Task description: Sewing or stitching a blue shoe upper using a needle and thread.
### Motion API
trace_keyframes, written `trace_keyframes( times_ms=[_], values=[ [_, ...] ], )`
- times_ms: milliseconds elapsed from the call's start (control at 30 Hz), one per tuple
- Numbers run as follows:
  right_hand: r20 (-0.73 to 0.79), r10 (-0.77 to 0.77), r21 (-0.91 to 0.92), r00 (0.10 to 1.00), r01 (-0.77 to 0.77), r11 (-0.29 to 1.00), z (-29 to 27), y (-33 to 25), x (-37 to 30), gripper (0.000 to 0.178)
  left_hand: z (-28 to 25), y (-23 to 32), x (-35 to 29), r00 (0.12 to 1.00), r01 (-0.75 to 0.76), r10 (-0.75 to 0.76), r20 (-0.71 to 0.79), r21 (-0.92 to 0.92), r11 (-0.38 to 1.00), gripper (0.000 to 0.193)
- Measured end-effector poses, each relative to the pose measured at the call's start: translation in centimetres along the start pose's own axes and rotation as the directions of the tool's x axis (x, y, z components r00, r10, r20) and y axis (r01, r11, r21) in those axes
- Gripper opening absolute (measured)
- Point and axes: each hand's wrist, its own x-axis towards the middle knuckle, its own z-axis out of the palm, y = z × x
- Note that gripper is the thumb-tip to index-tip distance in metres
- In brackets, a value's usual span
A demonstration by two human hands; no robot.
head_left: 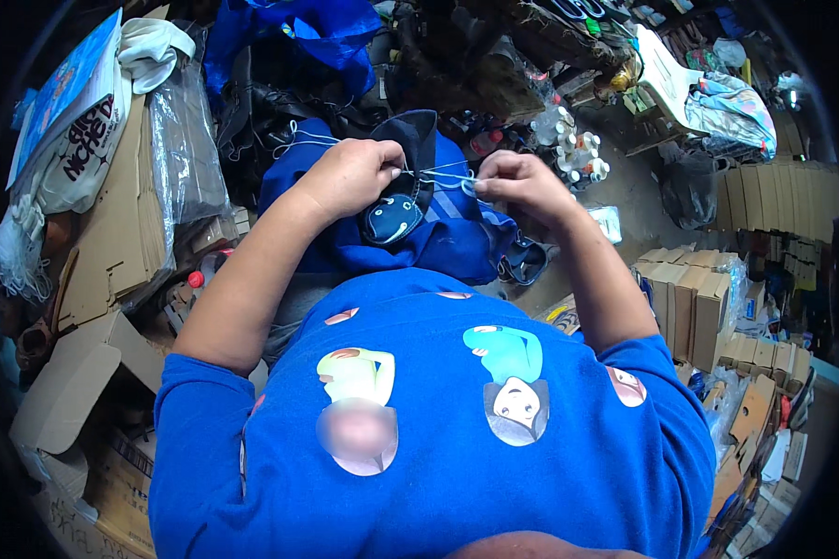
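A black shoe [391, 220] with pale stitch marks on its rounded toe rests on blue cloth [452, 247] over my lap. My left hand [359, 172] is closed at the shoe's upper edge, its thumb and forefinger pinching white thread [452, 175]. To the right, my right hand [522, 186] has its fingers pinched around the other end of this thread, beside the shoe. The strands stretch between both hands across the dark upper. Another length of thread trails out left of my left hand. Whether a needle is in either hand cannot be made out.
Flattened cardboard [126, 205] and plastic sheeting lie at the left, with an open carton [75, 391] below. White-capped bottles [578, 154] stand beyond my right hand. Stacked boxes [690, 298] line the right side. A blue plastic bag [317, 33] lies ahead, and a white chair [662, 79] stands far right.
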Motion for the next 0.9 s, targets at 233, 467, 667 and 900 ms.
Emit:
trace_keyframes(
  times_ms=[233, 467, 667, 900],
  values=[
    [-0.286, -0.25, -0.567, 0.925, 0.047, 0.822, -2.4, 0.3, 4.4, 0.017, 0.6, 0.0, 0.5, 0.991, -0.13, 0.128, 0.022, 0.067, 0.989, 0.014],
    [0.274, -0.344, -0.91, 0.898, 0.358, 0.21, 2.4, -5.8, 2.5, 0.01, 0.0, -0.6, 0.1, 0.988, -0.152, 0.151, 0.018, 0.106, 0.983, 0.015],
    [0.388, -0.345, -0.879, 0.855, 0.455, 0.14, 2.5, -4.3, 3.8, 0.013, 0.2, -1.6, -0.6, 0.953, -0.297, 0.301, -0.024, 0.1, 0.95, 0.008],
    [0.128, -0.405, -0.875, 0.905, 0.295, 0.383, -3.9, 0.3, 0.8, 0.014, -3.3, -3.5, -5.7, 0.929, -0.274, 0.332, -0.162, 0.299, 0.914, 0.006]
  ],
)
